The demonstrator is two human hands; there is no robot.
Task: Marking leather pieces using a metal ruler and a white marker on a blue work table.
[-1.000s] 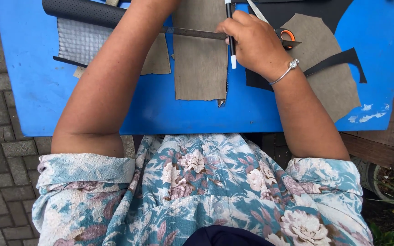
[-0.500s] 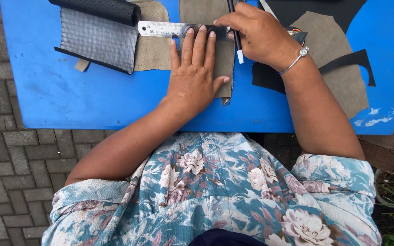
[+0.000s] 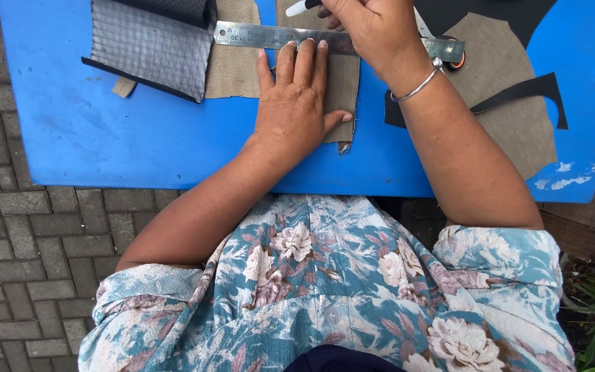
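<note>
We look down on a blue table (image 3: 105,138) set over grey paving. On it lie cut pieces of material: a large tan shape (image 3: 511,117) with black offcuts (image 3: 528,89) at the right, a grey mesh sheet (image 3: 149,48) under a black roll at the left, and a tan strip (image 3: 342,83) in the middle, running away from us.

A steel ruler (image 3: 256,36) lies across the strip's far part. Orange-handled scissors (image 3: 456,60) peek out beside the ruler's right end.

Our left hand (image 3: 294,103) lies flat on the strip, fingers together and stretched so the tips press the ruler's near edge, thumb spread to the right. It grips nothing; it only pins strip and ruler down.

Our right hand (image 3: 366,24) hovers over the ruler, fingers closed around a black and white pen (image 3: 303,7), its white end pointing left near the top edge. A silver bangle sits on that wrist.

We judge the step to be marking a line across the strip. The next move calls for a steady ruler and the pen tip brought against its edge.
</note>
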